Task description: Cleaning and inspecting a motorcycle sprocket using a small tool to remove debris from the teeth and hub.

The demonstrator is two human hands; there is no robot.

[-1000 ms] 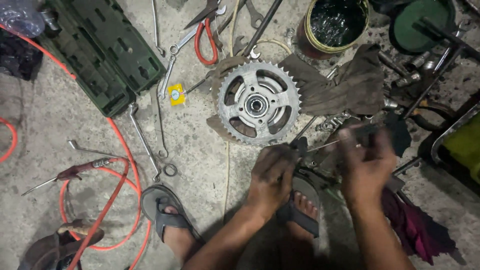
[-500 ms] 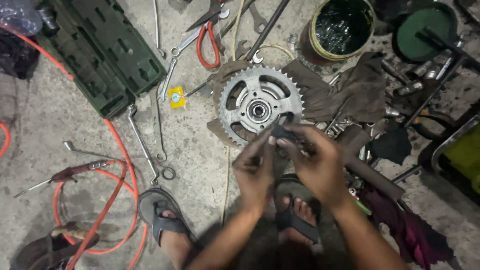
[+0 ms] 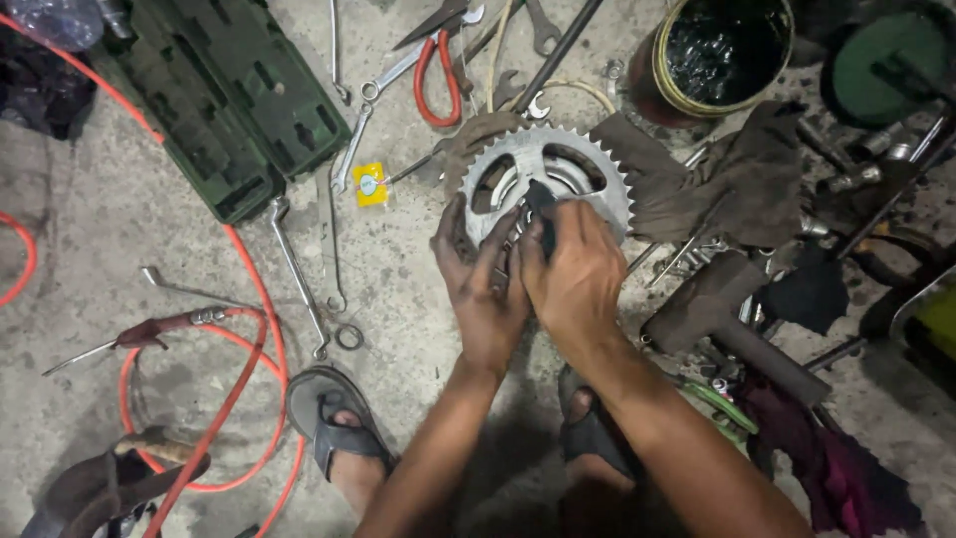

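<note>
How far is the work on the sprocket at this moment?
Done: the sprocket lies flat on the floor with wrenches spread around it. In hand: the left hand steadies its rim, and the right hand presses a small dark part toward its hub. Left: that part does not look seated yet.

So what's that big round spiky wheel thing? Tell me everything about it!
The sprocket is a flat, round, grey metal wheel with pointed teeth all around its rim and large cut-out holes inside. It looks dull and greasy. It lies on a brown rag on the concrete floor, near a can of black stuff. The left hand and right hand are both on its near side, covering its middle, and the right fingers press a small dark piece against it.
</note>
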